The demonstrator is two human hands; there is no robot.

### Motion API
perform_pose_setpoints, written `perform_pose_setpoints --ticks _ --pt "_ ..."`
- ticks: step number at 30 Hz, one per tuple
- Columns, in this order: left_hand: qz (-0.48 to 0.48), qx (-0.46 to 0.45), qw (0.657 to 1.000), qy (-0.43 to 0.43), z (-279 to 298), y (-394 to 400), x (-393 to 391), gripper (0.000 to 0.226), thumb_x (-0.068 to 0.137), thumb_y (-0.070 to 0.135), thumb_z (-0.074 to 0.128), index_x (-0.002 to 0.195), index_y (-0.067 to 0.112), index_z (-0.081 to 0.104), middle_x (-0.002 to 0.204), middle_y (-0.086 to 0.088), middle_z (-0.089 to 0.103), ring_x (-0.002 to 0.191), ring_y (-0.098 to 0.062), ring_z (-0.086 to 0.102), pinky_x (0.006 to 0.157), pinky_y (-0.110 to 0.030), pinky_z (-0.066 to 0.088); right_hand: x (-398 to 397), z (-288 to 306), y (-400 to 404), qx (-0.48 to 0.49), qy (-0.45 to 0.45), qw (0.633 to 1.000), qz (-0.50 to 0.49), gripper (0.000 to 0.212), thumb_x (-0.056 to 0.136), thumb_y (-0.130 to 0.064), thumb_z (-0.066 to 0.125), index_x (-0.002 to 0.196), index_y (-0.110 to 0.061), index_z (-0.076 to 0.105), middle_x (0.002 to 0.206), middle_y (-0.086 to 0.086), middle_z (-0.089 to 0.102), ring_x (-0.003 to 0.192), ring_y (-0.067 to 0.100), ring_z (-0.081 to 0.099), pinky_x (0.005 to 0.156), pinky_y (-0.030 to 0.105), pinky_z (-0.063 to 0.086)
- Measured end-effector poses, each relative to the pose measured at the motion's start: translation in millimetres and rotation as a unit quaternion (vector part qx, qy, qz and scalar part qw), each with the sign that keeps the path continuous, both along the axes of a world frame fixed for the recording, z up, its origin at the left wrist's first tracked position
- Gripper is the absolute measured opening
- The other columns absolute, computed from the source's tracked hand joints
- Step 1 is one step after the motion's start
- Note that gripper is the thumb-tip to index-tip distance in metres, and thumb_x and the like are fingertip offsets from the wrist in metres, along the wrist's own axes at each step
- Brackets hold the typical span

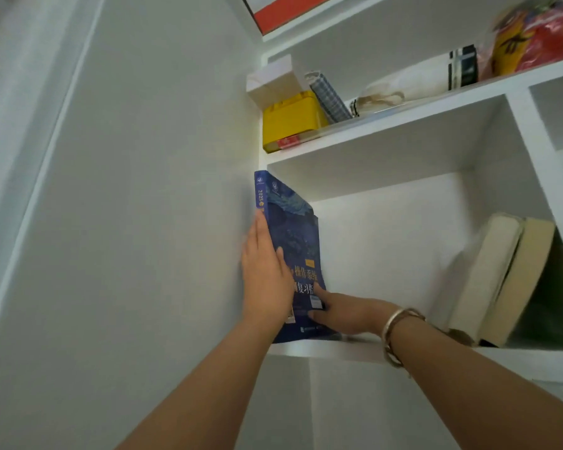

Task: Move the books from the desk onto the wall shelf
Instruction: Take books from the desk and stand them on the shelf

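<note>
1. Blue paperback book [291, 241], upright in the lower-left compartment of the white wall shelf [325, 350]; its spine faces outward at the shelf's left edge, against the side wall, and its bottom edge rests on the shelf board.
2. Left hand [267, 277], flat and extended, fingers straight along the spine and front edge of the cover; it presses the book rather than clasping it (no curl of the fingers is visible).
3. Right hand [345, 311], reaching in from the right with a gold bangle [394, 332] at the wrist; thumb and fingertips pinch the lower corner of the cover, steadying the foot of the book.
4. Two pale, thick books [501, 280], leaning together at the right side of the same compartment, well apart from the blue one; the space between is bare.
5. Upper shelf contents: a yellow box [290, 123] with a white box [272, 81] on top, a checked notebook [330, 97] leaning beside it, a white cloth bundle [403, 84] and a red-and-yellow bag [533, 37] farther right.
6. Progress, as a judgement: this book is essentially placed and needs only letting go. The desk is out of view, so how many books remain cannot be told.
</note>
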State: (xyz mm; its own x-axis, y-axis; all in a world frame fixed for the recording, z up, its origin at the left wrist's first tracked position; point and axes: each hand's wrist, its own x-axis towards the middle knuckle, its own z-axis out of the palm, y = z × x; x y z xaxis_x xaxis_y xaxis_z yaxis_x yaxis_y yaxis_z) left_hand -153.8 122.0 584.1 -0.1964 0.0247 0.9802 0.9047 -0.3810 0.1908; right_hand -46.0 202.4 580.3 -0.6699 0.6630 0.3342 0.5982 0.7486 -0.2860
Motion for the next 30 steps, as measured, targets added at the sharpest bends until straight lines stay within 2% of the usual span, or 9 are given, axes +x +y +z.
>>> perform_pose_setpoints --ticks 2,5,8,13,18,21,23,28,30 --pt "0.096 -0.063 0.992 0.045 -9 7 -13 0.064 0.099 0.019 0.037 0.15 0.01 0.001 0.16 -0.005 0.009 0.147 -0.023 0.008 0.12 -0.033 0.012 -9 -2 8 0.005 -0.009 1.0 -0.015 0.07 0.102 -0.033 0.033 0.152 -0.014 -0.012 0.159 0.009 0.022 0.144 0.025 0.027 0.119 0.034 0.019" --pt "0.192 -0.147 0.967 0.085 -26 12 -23 0.069 0.099 0.042 0.023 0.148 0.011 -0.015 0.159 -0.002 -0.016 0.145 -0.02 -0.019 0.117 -0.027 -0.007 -15 -4 20 0.004 -0.02 0.999 -0.046 0.069 0.102 -0.03 0.03 0.151 -0.012 -0.016 0.159 0.011 0.018 0.146 0.027 0.023 0.117 0.032 0.017" --pt "0.296 -0.178 0.934 0.093 -25 23 -25 0.073 0.092 0.056 0.001 0.146 0.014 -0.021 0.158 -0.001 -0.02 0.143 -0.021 -0.026 0.116 -0.031 -0.012 -19 -3 35 0.008 -0.038 0.996 -0.086 0.07 0.102 -0.03 0.029 0.15 -0.011 -0.018 0.158 0.013 0.023 0.144 0.028 0.027 0.118 0.036 0.02" --pt "0.422 -0.237 0.868 0.114 -15 34 -24 0.07 0.097 0.055 0.01 0.146 0.018 -0.025 0.156 -0.001 -0.025 0.141 -0.029 -0.029 0.115 -0.041 -0.014 -31 -5 51 0.031 -0.066 0.984 -0.165 0.076 0.1 -0.021 0.036 0.149 -0.005 -0.02 0.152 0.018 0.033 0.137 0.03 0.039 0.114 0.037 0.03" --pt "0.396 -0.248 0.877 0.111 -15 32 -22 0.072 0.096 0.055 0.013 0.147 0.018 -0.021 0.158 -0.002 -0.021 0.143 -0.028 -0.026 0.115 -0.041 -0.015 -31 -5 46 0.023 -0.043 0.985 -0.164 0.074 0.1 -0.022 0.039 0.15 -0.001 -0.01 0.151 0.018 0.034 0.137 0.03 0.039 0.114 0.037 0.032" --pt "0.332 -0.258 0.901 0.107 -21 22 -20 0.074 0.096 0.055 0.02 0.149 0.017 -0.015 0.159 -0.001 -0.018 0.144 -0.024 -0.023 0.117 -0.037 -0.013 -23 -7 43 0.049 -0.011 0.991 -0.128 0.053 0.097 -0.02 0.041 0.146 -0.007 0.024 0.142 0.017 0.048 0.125 0.03 0.05 0.106 0.037 0.041" --pt "0.293 -0.258 0.915 0.104 -33 12 -20 0.075 0.097 0.05 0.028 0.15 0.016 -0.013 0.159 0.0 -0.016 0.145 -0.022 -0.019 0.118 -0.035 -0.01 -12 -8 37 0.076 0.025 0.992 -0.094 0.043 0.095 -0.019 0.042 0.137 -0.011 0.036 0.136 0.016 0.053 0.118 0.031 0.055 0.101 0.038 0.045" --pt "0.208 -0.213 0.951 0.078 -50 -14 -10 0.065 0.098 0.033 0.036 0.151 0.019 0.002 0.161 0.0 -0.001 0.148 -0.024 -0.002 0.119 -0.035 0.001 21 -14 0 0.129 0.136 0.982 -0.026 0.044 0.093 -0.011 0.041 0.137 -0.017 0.043 0.128 0.013 0.06 0.109 0.032 0.059 0.091 0.035 0.049" --pt "0.159 -0.195 0.966 0.054 -58 -26 0 0.058 0.096 0.032 0.038 0.149 0.02 0.017 0.16 0.0 0.011 0.147 -0.025 0.008 0.119 -0.039 0.008 38 -22 -26 0.125 0.22 0.967 0.019 0.043 0.094 -0.012 0.042 0.136 -0.023 0.046 0.124 0.004 0.064 0.106 0.023 0.062 0.08 0.023 0.05"
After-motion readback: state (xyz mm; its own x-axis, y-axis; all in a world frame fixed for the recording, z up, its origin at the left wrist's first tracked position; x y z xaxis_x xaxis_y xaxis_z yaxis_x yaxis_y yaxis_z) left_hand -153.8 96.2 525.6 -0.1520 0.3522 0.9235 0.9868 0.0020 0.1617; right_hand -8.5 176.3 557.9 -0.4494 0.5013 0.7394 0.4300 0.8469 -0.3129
